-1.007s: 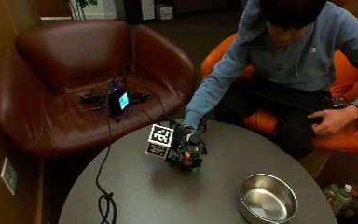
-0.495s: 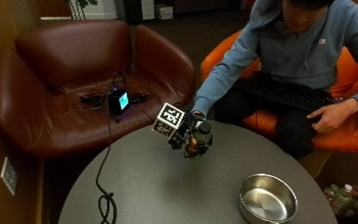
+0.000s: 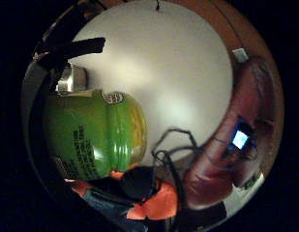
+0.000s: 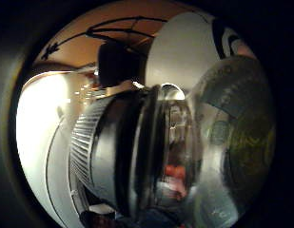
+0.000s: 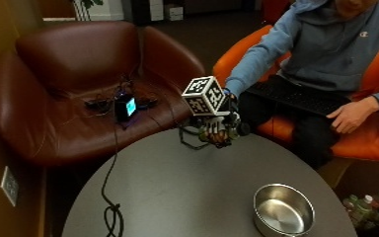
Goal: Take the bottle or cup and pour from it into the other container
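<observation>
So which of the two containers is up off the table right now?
The green bottle, gripped in the gloved right hand above the table's far edge. The metal bowl sits on the table.

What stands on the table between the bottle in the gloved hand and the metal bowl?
Nothing visible. The gloved right hand holds the green bottle above the table's far edge; only bare tabletop lies toward the metal bowl.

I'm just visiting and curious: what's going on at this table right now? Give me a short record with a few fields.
Worker: a person seated in an orange chair
Right hand: gloved, raised above the table's far edge, fingers curled round a bottle
Bottle: green, with a ribbed dark cap
Bowl: metal, upright on the table near its front edge, apart from the hand
Other hand: bare, resting on a keyboard on the lap
Pouring: not yet begun
</observation>
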